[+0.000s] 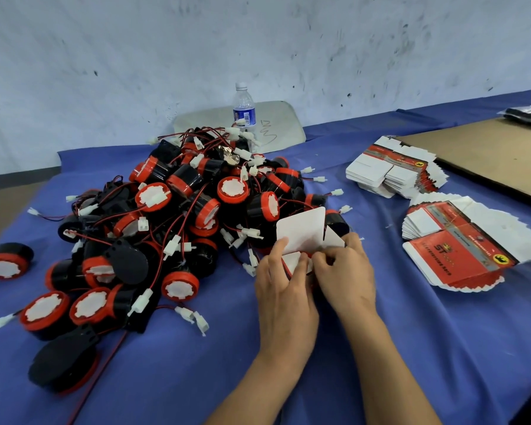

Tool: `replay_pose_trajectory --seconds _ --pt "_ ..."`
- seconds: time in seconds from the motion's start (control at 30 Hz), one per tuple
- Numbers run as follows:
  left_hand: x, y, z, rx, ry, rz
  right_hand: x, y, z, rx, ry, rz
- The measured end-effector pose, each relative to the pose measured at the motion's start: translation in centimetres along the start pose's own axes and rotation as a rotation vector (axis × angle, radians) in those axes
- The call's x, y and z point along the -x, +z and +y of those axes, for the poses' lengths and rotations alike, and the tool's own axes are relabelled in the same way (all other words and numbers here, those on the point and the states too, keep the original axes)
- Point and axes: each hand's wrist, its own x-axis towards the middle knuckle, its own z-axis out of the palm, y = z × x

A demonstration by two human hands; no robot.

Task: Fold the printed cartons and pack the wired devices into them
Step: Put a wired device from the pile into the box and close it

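Blue cloth [442, 348] underlies a device pile [181, 216] at ten o'clock and carton stacks [460, 250] at two. Left hand [284, 289] and right hand [344, 274] both pinch one carton [301, 228], flap raised.

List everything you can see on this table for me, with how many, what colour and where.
wired devices: one large pile, uncounted, black and red, left of centre
lone wired device: one, black and red, far left
water bottle: one, clear, blue label, behind pile
grey panel: one, behind bottle
flat carton stacks: two, red and white, right
cardboard sheet: one, brown, far right
cloth: one, blue, covering table
half-folded carton: one, white inside, in both hands
left hand: one, holds carton
right hand: one, pinches carton
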Motion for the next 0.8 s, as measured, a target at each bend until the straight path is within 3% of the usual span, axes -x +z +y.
replay_pose_trajectory --seconds 0.17,0.37,0.57,0.73,0.8 --pt "0.0 0.2 -0.2 -0.014 0.105 -0.031 0.0 -0.1 -0.4 0.135 0.033 -0.06" --pt "0.0 -0.1 -0.2 -0.015 0.135 -0.175 0.2 -0.5 -0.5 0.028 0.07 -0.105" --pt "-0.1 -0.1 -0.1 -0.02 0.118 -0.18 0.1 -0.2 0.0 0.022 -0.066 0.018" --pt "-0.1 0.1 -0.2 0.044 0.106 -0.131 0.7 -0.9 -0.9 -0.264 -0.25 0.17" --pt "-0.2 0.2 -0.5 0.082 0.078 -0.134 0.7 -1.2 -1.2 -0.389 -0.2 0.188"
